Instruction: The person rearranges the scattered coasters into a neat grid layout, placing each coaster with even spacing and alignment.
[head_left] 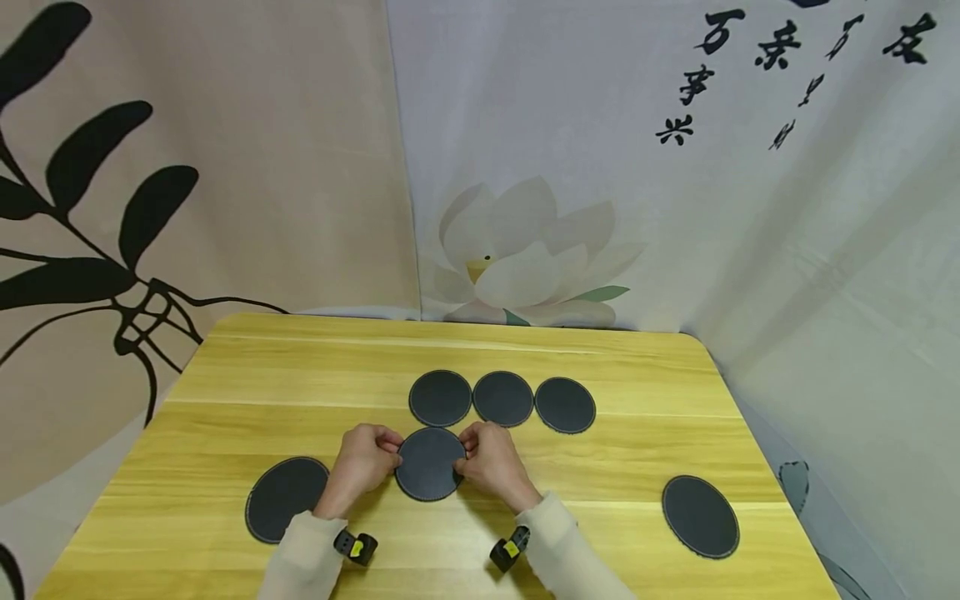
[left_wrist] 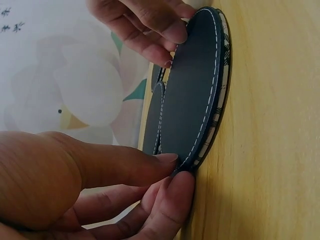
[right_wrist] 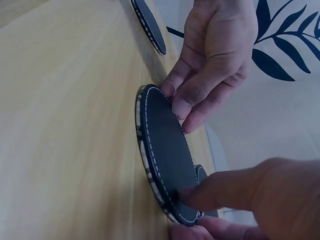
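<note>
Altogether, six round black discs, distributed across a pale wooden table (head_left: 615,467).

Held disc (head_left: 429,465): one, lower centre of the head view, directly below the row's left disc (head_left: 440,398); rims meet or nearly so, contact not certain. White stitching and a checked band along the edge, seen from both wrists. Whether its underside rests fully on the wood cannot be told.

Left hand (head_left: 363,462): thumb on top, fingers at the rim, closed to a pinch on the held disc's left edge.

Right hand (head_left: 495,458): matching pinch, right edge of the same disc.

Row, centre of the frame: left disc, middle disc (head_left: 503,397), right disc (head_left: 565,405), side by side.

Loose discs: one at lower left (head_left: 281,500), partly behind the left forearm; one at lower right (head_left: 701,517), well apart.

Step in hand, as judged: fitting the held disc beneath the row. Next move appears to call for levelling it with both hands, then parting the fingers without nudging its neighbours.
</note>
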